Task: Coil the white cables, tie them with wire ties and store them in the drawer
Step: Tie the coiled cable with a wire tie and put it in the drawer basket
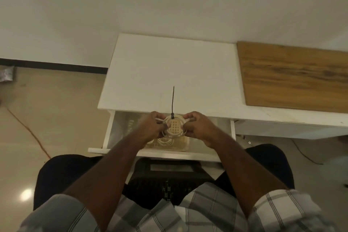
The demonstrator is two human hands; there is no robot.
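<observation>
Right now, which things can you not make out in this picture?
- Head view: fingertips of the left hand and right hand are curled behind the coiled cable.
- Coils in the drawer: partly covered by the forearms.
- Tie fastening: too small.

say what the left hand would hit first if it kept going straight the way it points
Probably the white cabinet top's front edge, just beyond the coiled cable that the left hand grips; depth is unclear.

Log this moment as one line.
hands: left, right grip coiled cable | black tie on coil | drawer open, coils in basket
</observation>
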